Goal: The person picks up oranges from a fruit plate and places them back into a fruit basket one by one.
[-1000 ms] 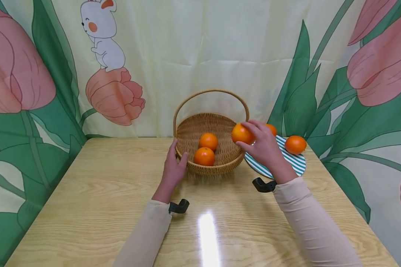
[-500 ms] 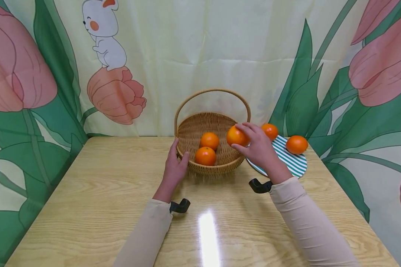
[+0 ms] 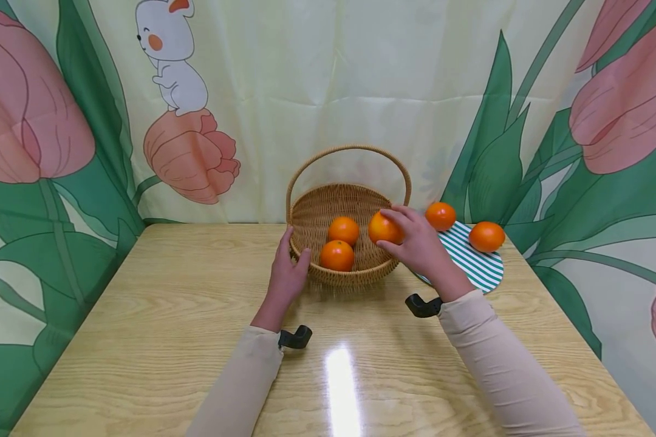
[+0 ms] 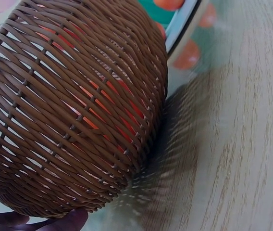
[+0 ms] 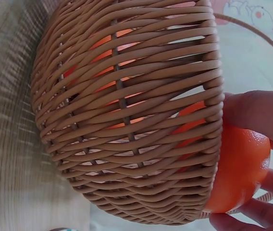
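In the head view, my right hand [image 3: 421, 243] pinches an orange [image 3: 384, 228] between thumb and fingers, over the right side of a wicker basket [image 3: 341, 279]. The right wrist view shows this orange [image 5: 242, 166] partly behind the basket's rim. Two more oranges lie inside the basket: a front one [image 3: 336, 255] and one behind it [image 3: 344, 230]. My left hand [image 3: 287, 273] rests against the basket's left side with its fingers fairly straight. From the left wrist, its fingertips [image 4: 74, 219] show at the weave, while the oranges inside glimmer through the gaps.
A green-and-white striped plate [image 3: 478, 267] sits right of the basket, with one orange [image 3: 440, 216] at its back and another [image 3: 486, 237] at its right. The basket's tall handle [image 3: 350, 147] arches overhead. A printed curtain [image 3: 333, 91] hangs behind the wooden table [image 3: 197, 291].
My right hand has carried its orange left and slightly down, from the basket's right rim to inside it. The orange at the plate's back has come into fuller view. My left hand stays on the basket.
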